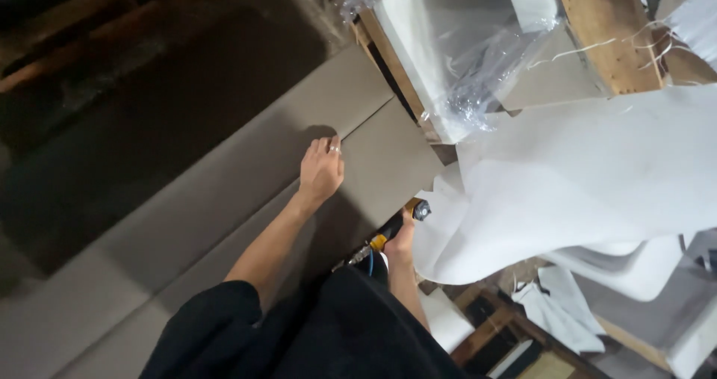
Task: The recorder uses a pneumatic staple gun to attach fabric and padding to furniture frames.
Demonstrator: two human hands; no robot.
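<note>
The left hand [321, 171] lies flat, fingers together and stretched out, palm down on a long panel covered in grey-beige fabric [224, 200]; its grip is wide and holds nothing, only pressing on the cloth, with a ring showing on one finger. The fingertips sit right at a seam or fold line in the fabric that runs diagonally away from the hand toward the lower left. Just below and to the right of that hand, the right hand [401, 237] is closed around a yellow and black pneumatic tool [396, 226], so the grip is tight on the tool's body; the tool's round metal head pokes out past the knuckles, and a fitting with a blue hose [370, 263] trails back from the heel of the hand toward the person's body. The tool's head rests at the edge of the fabric-covered panel, close to the corner where the cloth ends. Touching the far side of the right hand is a large loose sheet of white padding material [582, 185], which drapes away to the right. Beyond both hands, up and to the right, stands a wooden frame [605, 35] with white foam wrapped in clear plastic film [455, 58]. Below the right forearm, more wooden frame pieces [485, 327] and white scraps lie on the floor. Both arms come out of black sleeves [224, 327].
</note>
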